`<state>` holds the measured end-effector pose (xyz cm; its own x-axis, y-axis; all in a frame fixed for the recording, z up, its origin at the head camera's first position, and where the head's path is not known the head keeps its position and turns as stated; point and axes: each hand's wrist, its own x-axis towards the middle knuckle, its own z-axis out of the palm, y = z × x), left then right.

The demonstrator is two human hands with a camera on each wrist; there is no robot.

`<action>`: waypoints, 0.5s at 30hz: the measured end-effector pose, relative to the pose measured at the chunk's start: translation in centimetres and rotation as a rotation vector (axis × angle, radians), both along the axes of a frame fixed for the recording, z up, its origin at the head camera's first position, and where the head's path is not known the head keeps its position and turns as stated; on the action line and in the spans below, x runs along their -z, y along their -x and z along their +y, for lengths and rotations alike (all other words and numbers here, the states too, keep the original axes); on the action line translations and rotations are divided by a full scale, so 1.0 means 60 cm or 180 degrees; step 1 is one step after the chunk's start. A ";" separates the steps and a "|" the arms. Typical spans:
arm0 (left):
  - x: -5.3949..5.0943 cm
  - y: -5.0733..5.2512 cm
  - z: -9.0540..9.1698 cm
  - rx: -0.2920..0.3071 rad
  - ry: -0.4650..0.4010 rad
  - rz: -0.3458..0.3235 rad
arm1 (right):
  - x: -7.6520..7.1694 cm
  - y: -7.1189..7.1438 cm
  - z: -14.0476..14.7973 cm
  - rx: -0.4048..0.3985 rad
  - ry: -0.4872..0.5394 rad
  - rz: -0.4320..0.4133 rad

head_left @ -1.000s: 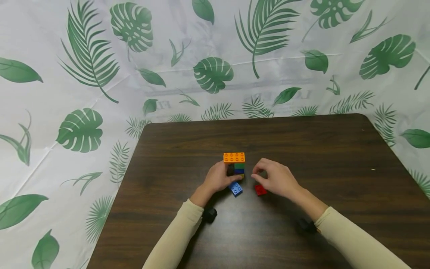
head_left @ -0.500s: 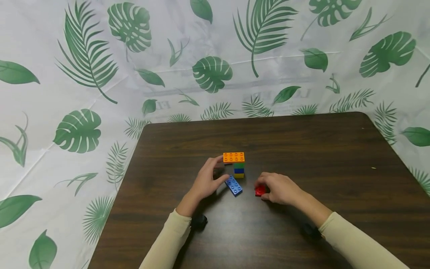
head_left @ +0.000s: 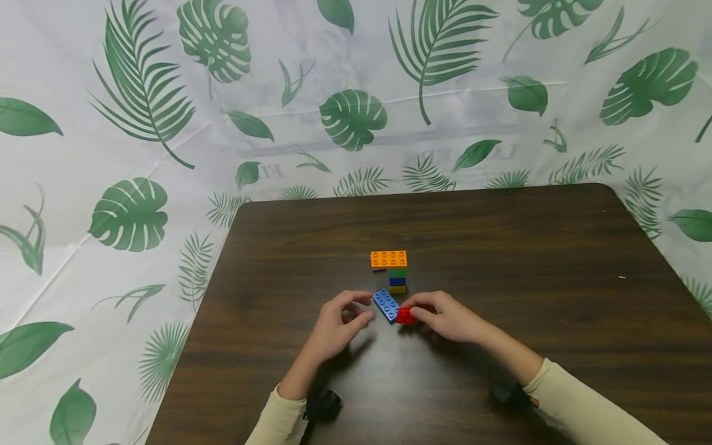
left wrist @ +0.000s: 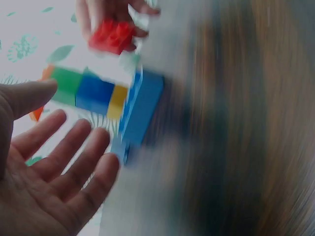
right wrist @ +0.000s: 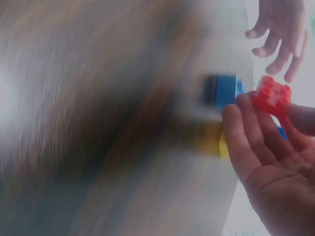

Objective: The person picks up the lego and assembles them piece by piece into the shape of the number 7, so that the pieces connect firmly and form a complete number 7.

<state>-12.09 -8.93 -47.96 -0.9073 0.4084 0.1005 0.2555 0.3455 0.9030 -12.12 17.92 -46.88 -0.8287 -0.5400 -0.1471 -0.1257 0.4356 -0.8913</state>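
My right hand pinches a small red toy brick between thumb and fingers, raised off the table at the near end of a long blue brick. The right wrist view shows the studs of this red brick. To the left of the blue brick, my left hand hovers with loosely bent, spread fingers and holds nothing; its palm shows in the left wrist view. Behind the blue brick stands a stack: yellow, dark blue and green bricks under an overhanging orange brick.
The dark wooden table runs up to a white leaf-patterned cloth at the back and left. A small pale speck lies at the right. Under the orange brick's left end is something dark, mostly hidden.
My left hand has left the stack and drawn back toward me and left. My right hand has taken the red brick off the table and carried it left to the blue brick.
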 end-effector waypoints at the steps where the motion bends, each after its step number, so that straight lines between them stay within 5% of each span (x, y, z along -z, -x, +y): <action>1: -0.001 -0.005 0.004 0.0100 -0.0031 -0.0137 | 0.001 -0.002 -0.007 0.0047 0.0108 -0.0075; 5: -0.001 -0.020 0.020 0.0261 -0.0086 -0.0526 | 0.009 -0.012 -0.037 0.0146 0.0404 -0.0144; 9: 0.005 -0.024 0.032 0.0116 -0.0121 -0.0690 | 0.016 -0.020 -0.061 0.0262 0.0504 0.0020; 15: -0.013 -0.024 0.041 -0.0157 -0.0582 -0.0807 | 0.028 -0.017 -0.077 0.0729 -0.0224 0.0977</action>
<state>-10.63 -6.49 -47.15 -0.9311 0.3592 -0.0636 0.0014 0.1779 0.9840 -11.09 13.32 -48.56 -0.9379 -0.3332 0.0963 -0.2742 0.5422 -0.7943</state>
